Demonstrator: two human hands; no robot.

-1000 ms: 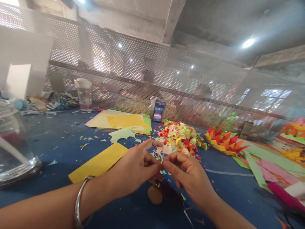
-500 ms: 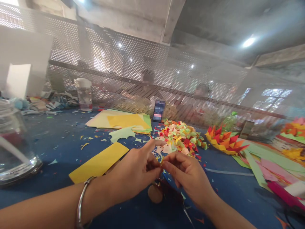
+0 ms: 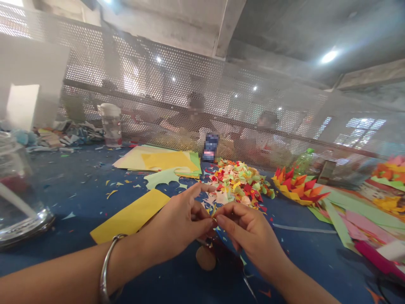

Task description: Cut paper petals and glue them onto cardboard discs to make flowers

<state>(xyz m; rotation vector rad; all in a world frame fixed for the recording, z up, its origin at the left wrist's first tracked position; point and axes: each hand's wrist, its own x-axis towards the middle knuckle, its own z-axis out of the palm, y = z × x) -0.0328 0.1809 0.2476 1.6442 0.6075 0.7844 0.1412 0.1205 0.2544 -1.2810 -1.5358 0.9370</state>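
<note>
A small yellow paper piece [image 3: 214, 211] is pinched between the fingertips of both hands, mostly hidden by them. My left hand [image 3: 182, 217], with a silver bangle on the wrist, is closed with its index finger stretched forward. Opposite it, my right hand [image 3: 245, 223] has thumb and index finger pressed together at the same piece. Just beyond the fingertips lies a heap of small folded paper pieces [image 3: 242, 181] in red, yellow, green and cream. A yellow paper sheet [image 3: 129, 217] rests beside my left forearm. Below the hands is a round brown disc [image 3: 205, 258].
Stacked coloured paper [image 3: 158, 158] and a cut green sheet [image 3: 162, 178] lie ahead. A glass jar [image 3: 19, 198] stands left, a cup [image 3: 111, 125] farther back. At right are a folded-paper flower [image 3: 299, 188], a green bottle [image 3: 305, 162] and a magenta-handled tool [image 3: 379, 259]. Perforated mesh [image 3: 177, 80] closes the back.
My left fingers have shifted slightly at the small yellow paper piece, and a little more of it shows above the fingertips. My right hand has hardly moved.
</note>
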